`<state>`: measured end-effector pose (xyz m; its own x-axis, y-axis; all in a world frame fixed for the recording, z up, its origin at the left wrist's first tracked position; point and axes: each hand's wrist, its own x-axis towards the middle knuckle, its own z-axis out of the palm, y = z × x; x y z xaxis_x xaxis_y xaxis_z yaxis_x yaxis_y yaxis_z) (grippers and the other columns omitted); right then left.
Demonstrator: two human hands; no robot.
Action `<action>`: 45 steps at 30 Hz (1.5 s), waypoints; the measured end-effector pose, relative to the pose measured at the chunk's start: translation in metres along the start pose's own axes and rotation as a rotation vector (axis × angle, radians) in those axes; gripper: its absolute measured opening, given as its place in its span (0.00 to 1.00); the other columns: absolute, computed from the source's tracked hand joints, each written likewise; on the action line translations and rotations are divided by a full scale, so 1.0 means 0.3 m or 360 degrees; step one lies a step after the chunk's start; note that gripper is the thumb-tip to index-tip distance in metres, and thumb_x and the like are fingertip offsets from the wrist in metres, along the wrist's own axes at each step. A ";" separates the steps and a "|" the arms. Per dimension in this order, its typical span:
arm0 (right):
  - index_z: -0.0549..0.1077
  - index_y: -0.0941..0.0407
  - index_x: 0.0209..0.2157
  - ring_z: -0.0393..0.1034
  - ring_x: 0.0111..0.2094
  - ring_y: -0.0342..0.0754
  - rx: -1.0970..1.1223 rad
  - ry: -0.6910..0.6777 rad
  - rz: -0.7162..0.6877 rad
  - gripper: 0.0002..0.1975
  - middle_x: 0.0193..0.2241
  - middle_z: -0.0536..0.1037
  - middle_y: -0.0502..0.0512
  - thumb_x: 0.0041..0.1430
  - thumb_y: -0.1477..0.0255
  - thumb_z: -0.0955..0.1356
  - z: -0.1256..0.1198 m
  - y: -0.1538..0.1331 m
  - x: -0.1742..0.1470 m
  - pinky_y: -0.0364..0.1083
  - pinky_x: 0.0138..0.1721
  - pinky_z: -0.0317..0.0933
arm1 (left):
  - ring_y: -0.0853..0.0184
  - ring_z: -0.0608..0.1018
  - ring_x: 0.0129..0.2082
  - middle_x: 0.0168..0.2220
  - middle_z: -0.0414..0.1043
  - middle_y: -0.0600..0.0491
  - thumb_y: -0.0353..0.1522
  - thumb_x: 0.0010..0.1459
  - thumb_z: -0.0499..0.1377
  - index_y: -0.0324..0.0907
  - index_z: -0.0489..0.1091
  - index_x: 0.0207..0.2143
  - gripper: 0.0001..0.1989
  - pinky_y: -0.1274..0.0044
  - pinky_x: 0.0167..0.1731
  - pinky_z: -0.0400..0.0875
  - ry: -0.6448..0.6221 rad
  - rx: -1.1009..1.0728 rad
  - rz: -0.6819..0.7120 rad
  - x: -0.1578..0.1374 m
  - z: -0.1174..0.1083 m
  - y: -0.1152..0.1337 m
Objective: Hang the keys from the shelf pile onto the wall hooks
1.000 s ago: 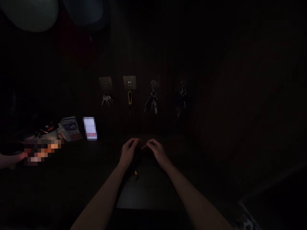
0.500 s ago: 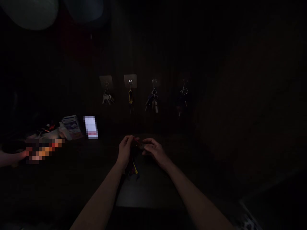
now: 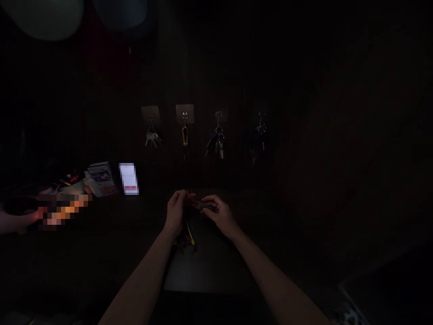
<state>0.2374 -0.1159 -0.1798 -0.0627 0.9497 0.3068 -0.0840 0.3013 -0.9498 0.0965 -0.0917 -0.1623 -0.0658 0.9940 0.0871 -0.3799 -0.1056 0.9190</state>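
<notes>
The scene is very dark. My left hand (image 3: 175, 211) is closed on a bunch of coloured cords, with a yellow strand (image 3: 191, 234) and darker ends dangling below the palm. From its fingertips a thin red strip (image 3: 191, 197) runs toward my right hand (image 3: 222, 217). That hand pinches a small, long, key-like piece (image 3: 203, 205) between thumb and fingers, just right of the left hand. How the piece joins the red strip is too dim to tell. Both hands are over the dark tabletop (image 3: 203, 275).
Keys (image 3: 153, 138), a yellow carabiner (image 3: 185, 136) and two more key bunches (image 3: 219, 146) hang from wall hooks. A lit, blurred-out screen (image 3: 129, 179) stands beside printed packets (image 3: 102, 180). What looks like another person's hand (image 3: 15, 223) reaches in at left.
My right hand's fingers have shifted slightly right, showing more of the key-like piece. The left hand stays about where it was.
</notes>
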 end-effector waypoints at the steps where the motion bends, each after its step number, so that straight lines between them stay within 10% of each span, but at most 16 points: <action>1: 0.69 0.55 0.34 0.71 0.30 0.43 -0.0011 0.0020 0.0008 0.11 0.29 0.75 0.49 0.46 0.71 0.69 -0.001 -0.001 0.000 0.43 0.32 0.63 | 0.71 0.73 0.20 0.29 0.76 0.51 0.45 0.44 0.61 0.40 0.65 0.30 0.18 0.78 0.24 0.66 0.0002 0.0002 0.0003 0.001 0.000 0.001; 45: 0.73 0.55 0.28 0.65 0.21 0.42 -0.0191 0.0181 -0.0009 0.08 0.20 0.73 0.48 0.49 0.66 0.66 -0.029 0.040 0.027 0.42 0.26 0.58 | 0.76 0.66 0.18 0.20 0.63 0.61 0.44 0.44 0.62 0.43 0.64 0.28 0.16 0.83 0.18 0.60 -0.0153 0.0147 0.0070 0.016 -0.010 0.069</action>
<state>0.2445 -0.1039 -0.1894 0.0507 0.9494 0.3099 0.0356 0.3084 -0.9506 0.0854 -0.0892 -0.1440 0.0100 0.9870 0.1602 -0.2918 -0.1504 0.9446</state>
